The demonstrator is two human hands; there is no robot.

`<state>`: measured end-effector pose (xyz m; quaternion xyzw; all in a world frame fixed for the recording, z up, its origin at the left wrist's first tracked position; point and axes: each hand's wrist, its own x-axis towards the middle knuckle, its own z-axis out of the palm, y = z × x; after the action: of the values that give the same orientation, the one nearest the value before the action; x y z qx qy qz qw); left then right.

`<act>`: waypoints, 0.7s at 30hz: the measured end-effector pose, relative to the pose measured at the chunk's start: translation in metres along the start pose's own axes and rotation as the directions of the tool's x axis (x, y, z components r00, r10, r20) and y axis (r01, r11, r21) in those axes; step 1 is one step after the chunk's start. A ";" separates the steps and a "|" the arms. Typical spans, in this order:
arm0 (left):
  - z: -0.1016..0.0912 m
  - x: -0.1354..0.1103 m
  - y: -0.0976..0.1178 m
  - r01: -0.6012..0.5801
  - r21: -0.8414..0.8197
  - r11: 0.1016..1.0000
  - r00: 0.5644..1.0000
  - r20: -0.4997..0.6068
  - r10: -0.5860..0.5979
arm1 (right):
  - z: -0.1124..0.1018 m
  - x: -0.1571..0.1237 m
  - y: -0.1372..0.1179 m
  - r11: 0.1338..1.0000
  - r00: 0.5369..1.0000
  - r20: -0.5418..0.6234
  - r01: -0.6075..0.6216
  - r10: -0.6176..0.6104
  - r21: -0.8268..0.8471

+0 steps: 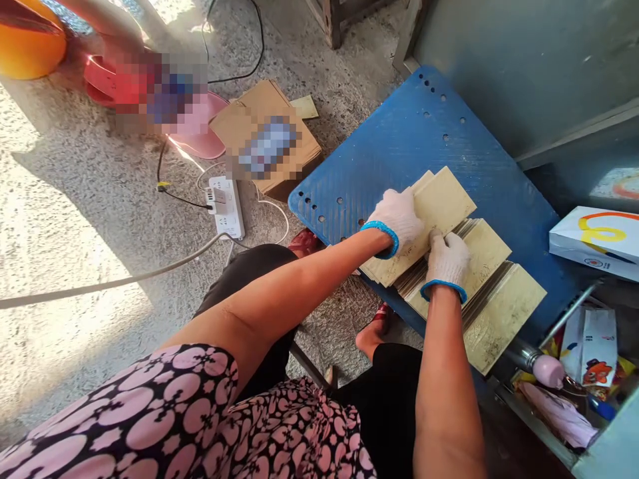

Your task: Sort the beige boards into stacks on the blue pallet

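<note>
Both my hands wear white knit gloves with blue cuffs. My left hand (pixel 398 218) lies curled on a small stack of pale yellow rectangular sheets (pixel 442 199), gripping its near edge. My right hand (pixel 446 261) rests beside it, fingers pressed on the fanned edges of a larger pile of the same yellow sheets (pixel 499 299). All the sheets lie on a blue perforated board (pixel 399 140) in front of my knees.
A cardboard box (pixel 249 120), a white power strip (pixel 227 206) with cables and a pink tub (pixel 200 133) sit on the concrete floor to the left. To the right are a white printed box (pixel 594 239) and a tray of clutter (pixel 564 392).
</note>
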<state>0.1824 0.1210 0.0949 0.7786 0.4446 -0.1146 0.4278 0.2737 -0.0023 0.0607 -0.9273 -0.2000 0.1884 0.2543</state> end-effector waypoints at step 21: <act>-0.002 -0.001 0.005 -0.086 0.180 0.980 0.996 0.007 0.086 | 0.009 -0.004 -0.007 0.990 0.994 -0.060 0.084 -0.091 -0.114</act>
<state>0.1856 0.1207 0.1000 0.8325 0.3985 -0.1355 0.3603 0.2642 0.0046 0.0579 -0.9359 -0.2423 0.1353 0.2168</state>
